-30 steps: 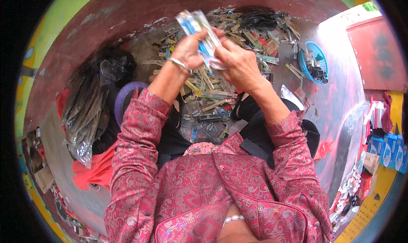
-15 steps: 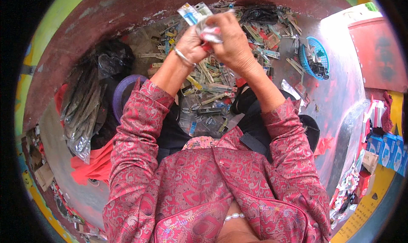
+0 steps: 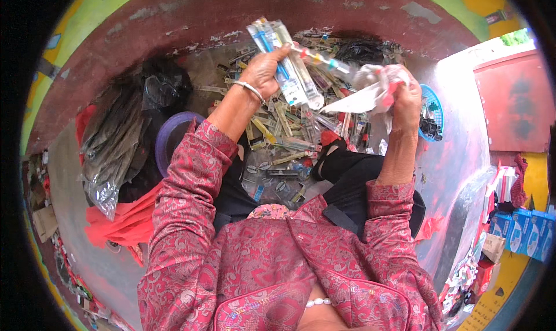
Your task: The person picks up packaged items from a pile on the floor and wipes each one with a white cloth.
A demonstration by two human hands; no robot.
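Note:
My left hand is closed around several slim, flat packs of clear plastic and printed card, one with a blue stick-like item. My right hand, off to the right, grips a crumpled white and red rag whose loose end trails toward the packs. A blurred clear strip with coloured segments runs from beside my left thumb toward the rag; I cannot tell what it is or which hand holds it. Below my hands, similar slim packs lie heaped on the floor between my legs.
A blue mesh basket with black pieces stands at the right. On the left are a black plastic bag, a bundle of grey strips in clear plastic, a purple round rim and red cloth. Blue boxes stand far right.
My hands, together over the packs before, have parted. My right hand has swung right and toward me with the rag, uncovering the coloured strip. My left hand still holds the packs.

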